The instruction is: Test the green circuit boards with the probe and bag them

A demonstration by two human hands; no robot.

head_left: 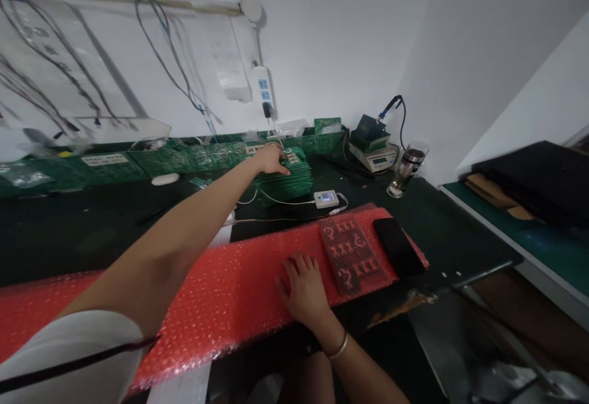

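Note:
My left hand (270,159) reaches out to a stack of green circuit boards (288,184) near the wall and rests at its top. Its thumb is spread from the fingers, which are partly hidden. My right hand (304,288) lies on red bubble wrap (230,284), fingers spread, holding nothing. To the right of that hand, a circuit board panel with copper-coloured shapes (352,253) appears covered by a sheet of the wrap. Beside the panel lies a black phone (399,247).
A small meter with a lit screen (326,199) sits on cables before the stack. At the back right are a soldering iron (390,108), its station (380,161) and a glass bottle (407,170). Green boards (193,157) form a low wall behind. The table edge (405,309) is worn.

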